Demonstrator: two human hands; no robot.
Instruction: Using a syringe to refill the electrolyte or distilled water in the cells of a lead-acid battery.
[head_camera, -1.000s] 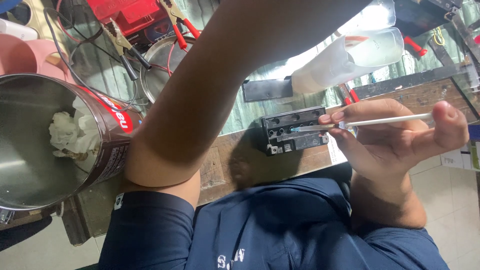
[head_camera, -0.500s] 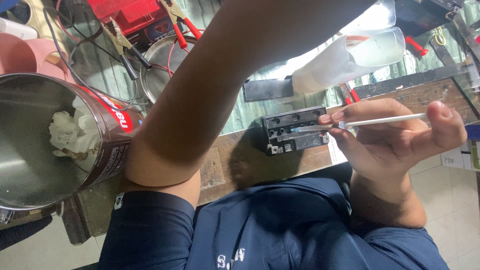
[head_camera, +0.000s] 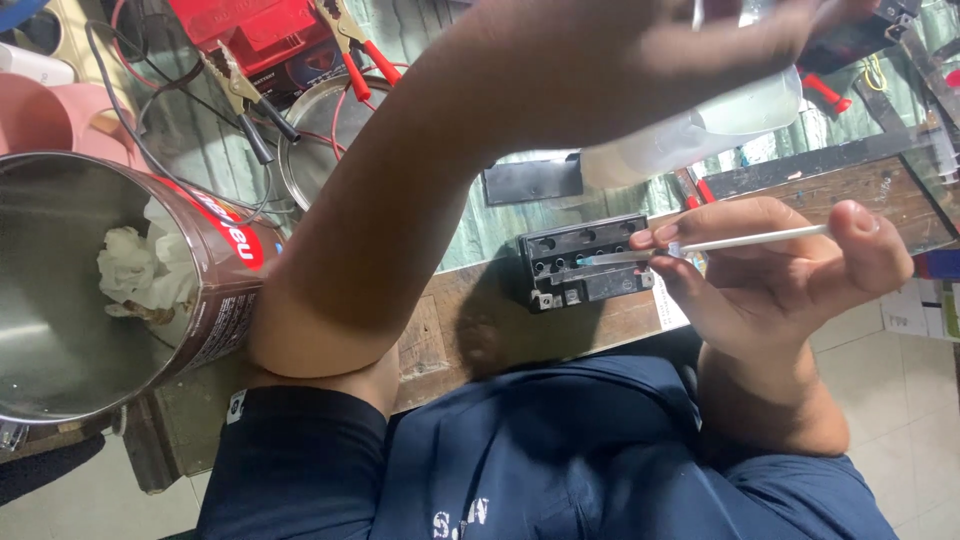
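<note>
The right hand pinches a thin white syringe-like dropper between fingers and thumb, just as half a second ago, its clear tip resting at a hole on top of the small black battery that sits on the wooden bench edge. What has changed is the left hand: it has lifted higher and blurs across the top of the view, in front of the translucent plastic bottle, and I cannot tell whether its fingers grip that bottle. The steel can with crumpled white tissue stays put by the elbow.
</note>
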